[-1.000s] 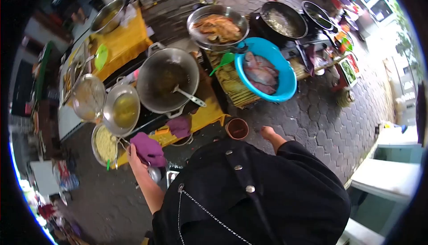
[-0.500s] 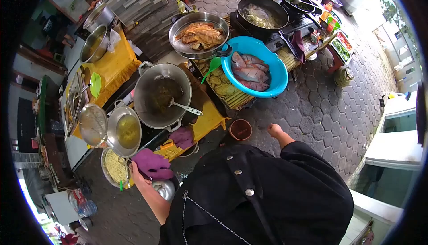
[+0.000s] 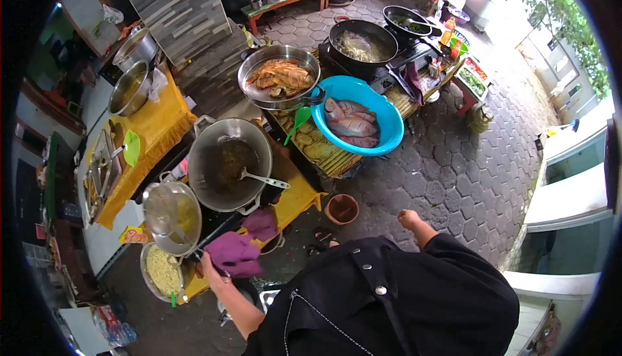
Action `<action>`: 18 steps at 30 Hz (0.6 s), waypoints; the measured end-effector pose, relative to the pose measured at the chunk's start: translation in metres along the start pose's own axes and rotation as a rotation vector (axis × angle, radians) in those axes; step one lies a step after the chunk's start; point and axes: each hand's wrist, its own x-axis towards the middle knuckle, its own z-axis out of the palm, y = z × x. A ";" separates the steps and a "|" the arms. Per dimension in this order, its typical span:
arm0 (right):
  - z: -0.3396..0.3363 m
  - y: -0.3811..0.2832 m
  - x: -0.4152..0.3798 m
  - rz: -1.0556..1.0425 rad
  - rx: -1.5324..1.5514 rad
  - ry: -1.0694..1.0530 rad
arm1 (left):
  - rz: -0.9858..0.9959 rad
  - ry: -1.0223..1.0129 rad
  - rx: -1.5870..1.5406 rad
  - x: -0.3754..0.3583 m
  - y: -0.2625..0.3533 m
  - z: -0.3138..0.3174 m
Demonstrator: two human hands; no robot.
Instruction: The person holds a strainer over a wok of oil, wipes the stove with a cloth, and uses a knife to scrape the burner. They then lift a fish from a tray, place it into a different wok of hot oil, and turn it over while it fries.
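My left hand (image 3: 211, 274) is closed beside a purple cloth (image 3: 233, 253), near the handle end of a metal pan. What it grips is hidden. A round mesh strainer (image 3: 160, 208) overlaps the pan (image 3: 188, 217), which holds yellowish liquid. Below lies a bowl of pale shredded food (image 3: 162, 270). My right hand (image 3: 408, 218) hangs over the paving with its fingers curled and nothing visible in them. Ahead of me is a large pot (image 3: 220, 152) with dark oil and a slotted spatula (image 3: 265, 178). A brown container (image 3: 342, 209) stands on the ground.
A blue basin of raw fish (image 3: 392, 132) sits on a bamboo table beside a pan of fried food (image 3: 245, 87). Farther back are a black wok (image 3: 337, 55) and a smaller pan. A yellow-covered table (image 3: 155, 139) with pots stands left. White structures line the right side.
The strainer has moved rightward over the pan. My left hand and the nearby purple cloth have shifted right. The whole view has tilted, showing more of the background.
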 end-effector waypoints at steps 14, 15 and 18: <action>-0.032 0.090 0.079 0.333 0.223 0.109 | 0.031 -0.043 0.012 0.010 0.047 -0.036; -0.061 0.077 0.082 0.338 0.431 0.136 | 0.031 -0.012 0.045 0.006 0.041 -0.032; -0.115 0.063 0.135 0.279 0.835 0.234 | 0.075 0.036 0.108 -0.008 0.025 -0.006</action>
